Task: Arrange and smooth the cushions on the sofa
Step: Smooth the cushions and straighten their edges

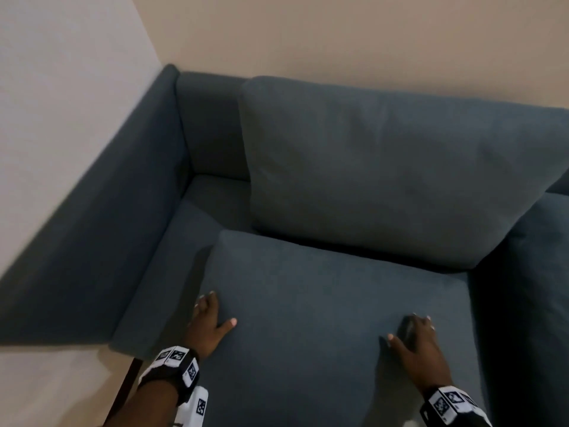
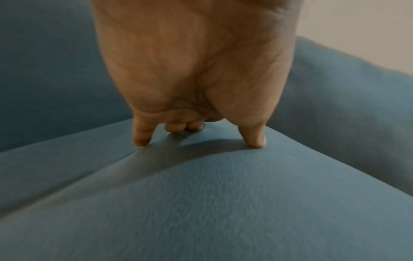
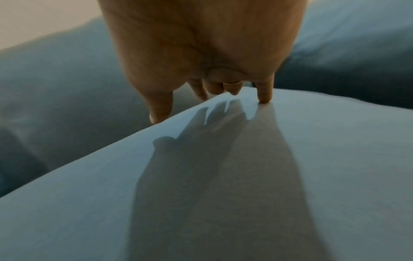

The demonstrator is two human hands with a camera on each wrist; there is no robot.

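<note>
two cushions are showing on one sofa (image 1: 92, 229), and two hands are working on them. the seat cushion (image 1: 323, 318) is lying flat on the sofa base, set a little away from the left armrest (image 1: 154, 143), so a strip of the base (image 1: 184, 241) is showing between them. the back cushion (image 1: 385, 174) is leaning upright against the sofa back, its lower edge sitting just behind the seat cushion's rear edge. a further upholstered section (image 1: 538, 272) is showing at the right edge.

both cushions are covered in a dark blue-grey woven fabric with a fine matte grain; both are rectangular, plump, with rounded corners. the back cushion is showing faint creases.

the left hand (image 1: 209, 325) is pressing on the seat cushion's left edge, fingers (image 2: 140, 134) spread apart and extended, denting the fabric. the right hand (image 1: 415, 340) is resting on the cushion's right part, fingers (image 3: 264, 93) apart and straight, tips touching the cloth. neither hand is closing around anything. each wrist is carrying a band (image 1: 181, 365) with black-and-white square markers. pale beige walls (image 1: 338, 35) are standing behind the sofa.
</note>
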